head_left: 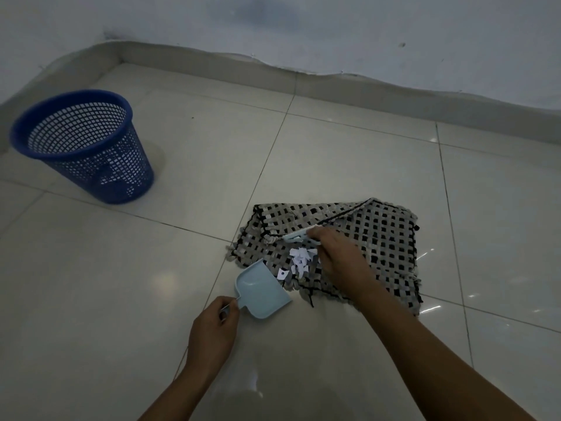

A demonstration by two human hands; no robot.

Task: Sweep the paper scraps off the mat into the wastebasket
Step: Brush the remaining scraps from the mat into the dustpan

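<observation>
The left hand (212,326) is curling around the short handle of a pale blue dustpan (261,291), fingers folded tight with the thumb closing over the stub where it meets the pan. The dustpan is lying flat on the tiled floor (121,299), its open lip touching the near left edge of the mat (364,235).

The right hand (337,253) is reaching over the mat, palm down, and gripping a small pale brush (296,236); its fingers are wrapping the handle, which is mostly hidden under the hand, so only the light end is poking out to the left. How tightly the fingers are closing underneath cannot be told.

The scraps (299,262) are sitting in a loose white heap on the mat, just beside the right hand and close to the dustpan's lip, with one piece lying nearest the pan. The mat's far left corner is folding over on itself.

The wastebasket (82,144), blue mesh, is standing upright on the floor well apart to the far left, near the wall (303,25).
</observation>
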